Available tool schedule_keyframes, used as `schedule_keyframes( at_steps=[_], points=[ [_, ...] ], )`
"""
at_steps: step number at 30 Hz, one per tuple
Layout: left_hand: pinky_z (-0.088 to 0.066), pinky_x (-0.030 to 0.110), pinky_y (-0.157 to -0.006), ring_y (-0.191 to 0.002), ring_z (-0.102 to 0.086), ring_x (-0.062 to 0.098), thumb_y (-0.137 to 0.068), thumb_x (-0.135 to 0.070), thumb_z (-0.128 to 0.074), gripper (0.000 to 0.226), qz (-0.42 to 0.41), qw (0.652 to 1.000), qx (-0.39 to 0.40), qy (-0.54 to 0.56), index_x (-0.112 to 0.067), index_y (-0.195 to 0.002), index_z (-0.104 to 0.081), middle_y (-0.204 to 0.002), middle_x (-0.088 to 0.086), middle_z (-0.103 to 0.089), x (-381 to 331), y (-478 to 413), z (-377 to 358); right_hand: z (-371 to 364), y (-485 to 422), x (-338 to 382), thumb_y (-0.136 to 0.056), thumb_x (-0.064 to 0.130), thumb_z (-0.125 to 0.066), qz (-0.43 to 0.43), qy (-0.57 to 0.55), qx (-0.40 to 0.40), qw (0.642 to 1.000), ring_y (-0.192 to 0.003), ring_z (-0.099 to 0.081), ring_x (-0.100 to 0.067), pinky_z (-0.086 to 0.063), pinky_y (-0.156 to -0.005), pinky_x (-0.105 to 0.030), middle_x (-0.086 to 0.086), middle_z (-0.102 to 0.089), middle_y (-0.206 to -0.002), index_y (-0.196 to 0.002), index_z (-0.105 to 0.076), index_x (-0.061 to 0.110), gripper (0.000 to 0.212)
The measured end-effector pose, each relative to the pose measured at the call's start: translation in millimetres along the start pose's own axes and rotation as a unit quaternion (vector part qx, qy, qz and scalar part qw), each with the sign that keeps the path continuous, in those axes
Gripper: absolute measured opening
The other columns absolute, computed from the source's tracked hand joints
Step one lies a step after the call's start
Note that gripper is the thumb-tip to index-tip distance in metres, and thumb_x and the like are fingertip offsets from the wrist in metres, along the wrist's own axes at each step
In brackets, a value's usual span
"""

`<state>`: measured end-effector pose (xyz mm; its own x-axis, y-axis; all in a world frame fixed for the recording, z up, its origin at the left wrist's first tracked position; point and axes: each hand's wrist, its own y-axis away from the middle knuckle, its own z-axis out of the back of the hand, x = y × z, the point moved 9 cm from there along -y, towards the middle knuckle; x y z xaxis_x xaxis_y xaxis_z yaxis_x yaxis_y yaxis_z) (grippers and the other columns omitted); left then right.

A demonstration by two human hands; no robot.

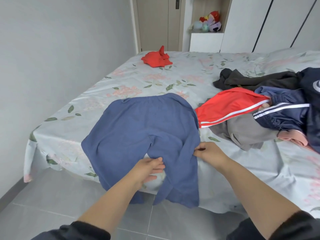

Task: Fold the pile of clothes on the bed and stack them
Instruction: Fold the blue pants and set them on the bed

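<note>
Blue trousers (143,129) lie spread flat on the bed (155,78), waistband away from me, both legs hanging over the near edge. My left hand (149,168) rests between the legs, fingers together on the inner edge of the right leg. My right hand (210,152) pinches the outer edge of that same leg. To the right lies the unfolded pile (277,108): a red garment with white stripes (228,108), a navy striped jacket (284,113), a grey piece (245,132), something pink (292,138) and a dark top (256,80).
A crumpled red garment (156,58) sits alone at the far side of the bed. A wall runs along the left. Beyond the bed are a door (155,23), a shelf with plush toys (207,22) and wardrobe doors (277,23). Grey floor tiles (52,196) lie below me.
</note>
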<state>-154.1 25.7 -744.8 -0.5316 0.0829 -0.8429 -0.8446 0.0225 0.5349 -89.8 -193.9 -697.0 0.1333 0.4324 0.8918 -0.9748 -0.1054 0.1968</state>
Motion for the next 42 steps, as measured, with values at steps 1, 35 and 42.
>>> schedule_keyframes(
  at_steps=[1,35,42],
  points=[
    [-0.049,0.032,-0.092,-0.103,-0.064,0.010,-0.095,-0.035,-0.056,0.023,0.006,0.999,0.020,0.048,-0.018,-0.107,-0.066,-0.106,-0.004,-0.071,3.3,-0.5,-6.0,1.8,1.7,-1.2,-0.084,0.005,-0.064,0.002,-0.010,0.000,1.000,-0.073,-0.059,-0.010,-0.044,-0.060,-0.006,-0.001,-0.065,-0.078,-0.077,-0.068,0.004,0.007],
    [-0.053,0.031,-0.067,-0.084,-0.066,0.021,-0.098,-0.005,-0.045,0.028,-0.086,0.974,-0.156,0.140,-0.016,-0.087,-0.068,-0.093,0.005,-0.071,-34.3,10.2,41.3,44.7,9.6,13.7,-0.102,0.024,-0.041,-0.060,-0.363,-0.052,0.929,-0.067,-0.069,-0.013,-0.055,-0.063,-0.027,0.000,-0.073,-0.079,-0.095,-0.064,0.011,0.026],
    [-0.056,0.027,-0.065,-0.094,-0.066,0.022,-0.099,-0.002,-0.041,0.031,-0.078,0.989,0.002,0.124,-0.013,-0.120,-0.061,-0.112,0.007,-0.068,-40.5,18.0,13.7,51.1,18.5,10.1,-0.083,0.038,-0.068,-0.084,0.001,0.033,0.996,-0.082,-0.067,-0.023,-0.051,-0.068,-0.029,-0.008,-0.072,-0.093,-0.101,-0.067,0.000,0.041]
  ],
)
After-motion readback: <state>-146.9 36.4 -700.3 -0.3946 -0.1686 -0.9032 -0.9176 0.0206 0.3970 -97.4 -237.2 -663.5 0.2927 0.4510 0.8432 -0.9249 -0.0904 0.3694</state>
